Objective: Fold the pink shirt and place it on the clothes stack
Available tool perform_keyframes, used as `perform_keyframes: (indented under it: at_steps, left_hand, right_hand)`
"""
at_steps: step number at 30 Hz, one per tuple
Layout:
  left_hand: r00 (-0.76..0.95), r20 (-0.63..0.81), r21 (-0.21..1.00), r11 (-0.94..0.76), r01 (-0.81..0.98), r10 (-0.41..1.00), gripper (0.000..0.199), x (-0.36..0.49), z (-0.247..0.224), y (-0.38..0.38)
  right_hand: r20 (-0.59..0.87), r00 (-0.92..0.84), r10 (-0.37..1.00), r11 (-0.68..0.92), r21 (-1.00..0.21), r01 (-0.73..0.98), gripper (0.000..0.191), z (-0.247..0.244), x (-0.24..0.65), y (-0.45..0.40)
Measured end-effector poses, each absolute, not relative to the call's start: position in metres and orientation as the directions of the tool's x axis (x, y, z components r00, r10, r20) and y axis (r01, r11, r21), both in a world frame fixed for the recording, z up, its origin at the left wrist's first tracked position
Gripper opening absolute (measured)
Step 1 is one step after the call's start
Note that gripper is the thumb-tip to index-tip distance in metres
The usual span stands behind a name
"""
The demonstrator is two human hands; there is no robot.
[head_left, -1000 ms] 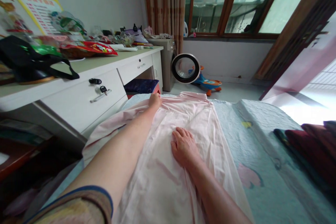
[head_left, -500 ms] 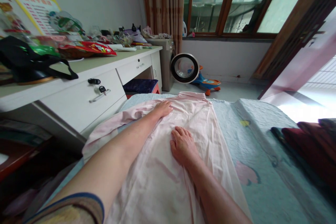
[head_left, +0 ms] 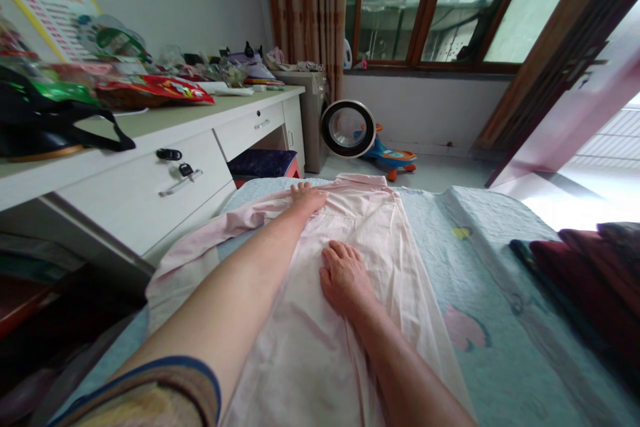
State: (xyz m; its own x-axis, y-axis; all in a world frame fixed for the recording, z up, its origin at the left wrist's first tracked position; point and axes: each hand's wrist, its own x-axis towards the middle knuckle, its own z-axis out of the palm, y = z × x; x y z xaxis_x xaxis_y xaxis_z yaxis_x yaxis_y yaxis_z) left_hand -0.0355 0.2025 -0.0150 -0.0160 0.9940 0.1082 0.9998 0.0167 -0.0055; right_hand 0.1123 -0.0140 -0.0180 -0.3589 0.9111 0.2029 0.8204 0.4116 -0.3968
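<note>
A pale pink shirt (head_left: 310,320) lies spread on the bed, its collar (head_left: 361,180) at the far edge and one long sleeve (head_left: 210,237) stretched out to the left. My left hand (head_left: 307,199) rests on the shirt near the shoulder, palm down with fingers apart. Lower down, at the middle of the shirt, my right hand (head_left: 345,275) lies flat with its fingers extended. Neither hand grasps the cloth. Under my left forearm part of the sleeve and shirt side is hidden, and creases run along the right side.
The light blue bed cover (head_left: 480,280) reaches right to a stack of dark folded clothes (head_left: 585,280). Along the left stands a white desk (head_left: 145,207) crowded with packets. Beyond the bed are a washing machine with its round door (head_left: 349,129) open and a blue ride-on toy (head_left: 393,157).
My left hand has shifted slightly, its fingers now pointing farther forward and more spread. My right hand stays almost in place on the shirt. The whole view has moved a little.
</note>
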Motion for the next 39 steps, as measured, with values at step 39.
perform_keyframes:
  at_steps: [39]
  left_hand:
    - [0.183,0.068,0.018,-0.185,0.983,0.981,0.062,-0.065,-0.033,0.135]
  right_hand:
    - [0.195,-0.376,0.906,0.424,-0.400,0.813,0.030,-0.016,0.115,-0.014]
